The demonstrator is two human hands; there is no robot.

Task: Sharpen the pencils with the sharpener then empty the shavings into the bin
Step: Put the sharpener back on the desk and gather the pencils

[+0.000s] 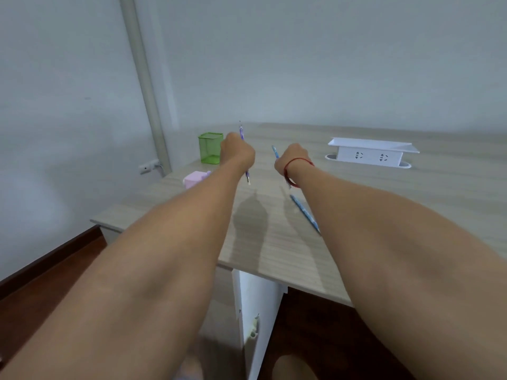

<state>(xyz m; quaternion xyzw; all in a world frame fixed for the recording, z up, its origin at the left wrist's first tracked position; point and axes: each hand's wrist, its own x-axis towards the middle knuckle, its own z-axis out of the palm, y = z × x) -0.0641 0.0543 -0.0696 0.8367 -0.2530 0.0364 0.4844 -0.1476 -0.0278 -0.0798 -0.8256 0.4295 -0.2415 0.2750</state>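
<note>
My left hand (236,152) is closed around a purple pencil (241,133) held nearly upright above the desk, its point up and its lower end showing below my fist. My right hand (293,157), with a red string on the wrist, is closed on a blue pencil (275,151) that sticks out up and to the left. Another blue pencil (304,213) lies flat on the desk beside my right forearm. A pink sharpener (195,179) sits on the desk to the left, partly hidden by my left forearm.
A green mesh pencil cup (210,148) stands at the desk's far left corner. A white socket box (370,152) rises from the wooden desk (274,242) at the right. A white cabinet (255,311) stands under the desk. The bin is out of view.
</note>
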